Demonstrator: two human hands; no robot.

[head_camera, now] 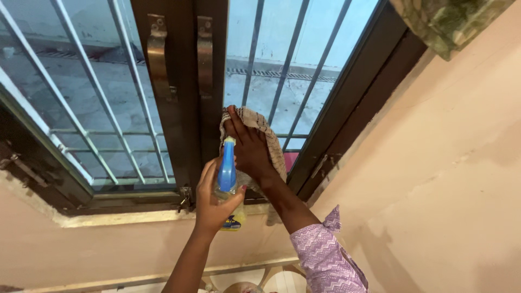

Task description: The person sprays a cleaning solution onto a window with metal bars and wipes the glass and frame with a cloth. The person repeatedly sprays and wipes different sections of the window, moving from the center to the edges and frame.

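— What do your hands hold at this moment?

— My left hand (214, 198), in the lower middle of the frame, is wrapped around a spray bottle (228, 184). The fingers grasp its clear plastic body, and the blue trigger head stands upright above my thumb. A label of yellow and blue shows at the bottom of the bottle. My right hand (249, 146) lies flat on a cloth (266, 138), with the fingers spread and pressing it against the window pane (304, 76), so this hand is open on the cloth and not clenched.

— How does the cloth look?

— It is woven, beige with thin dark stripes, soft and crumpled, and it hangs down under my palm, just right of the bottle, at the centre of the frame.

— And around it?

— The cloth touches the glass beside the dark brown frame (184, 108), which is smooth and carries two long metal handles (157, 57). Behind the glass stand thin grey bars (97, 92). My sleeve (325, 258) is lilac with a fine pattern. On the right, the wall (434, 179) is peach-coloured plaster, matt and a little stained.
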